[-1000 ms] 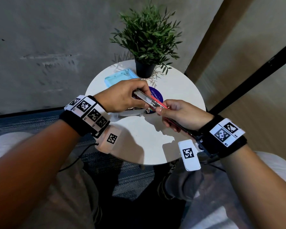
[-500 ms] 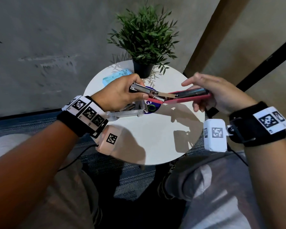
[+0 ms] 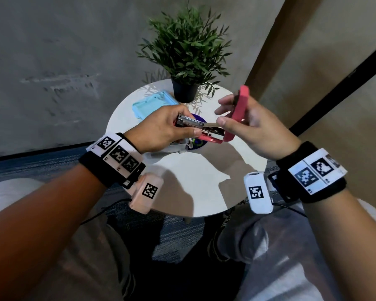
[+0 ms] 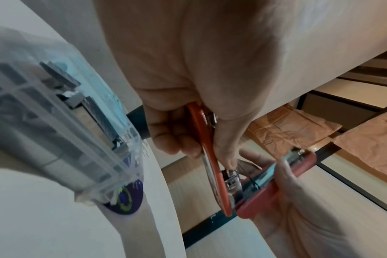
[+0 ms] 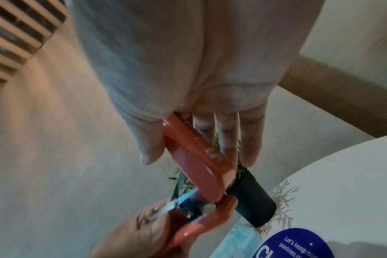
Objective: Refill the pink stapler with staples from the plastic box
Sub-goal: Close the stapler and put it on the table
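Both halves of the pink hinged stapler [image 3: 206,129] are now swung further apart than half a second ago above the round white table [image 3: 200,181]: base and metal magazine gripped by left hand [image 3: 161,129], lid pinched between right hand [image 3: 252,129] thumb and straight fingers, so loading from the clear plastic box [image 4: 62,139] is next.

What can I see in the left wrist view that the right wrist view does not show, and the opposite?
Only the left wrist view shows the clear plastic box with staple strips inside, standing on the white table.

Only the right wrist view shows the black plant pot and the white words on the blue sticker.

Both show the opened pink stapler, its base in the left hand and its top arm in the right hand.
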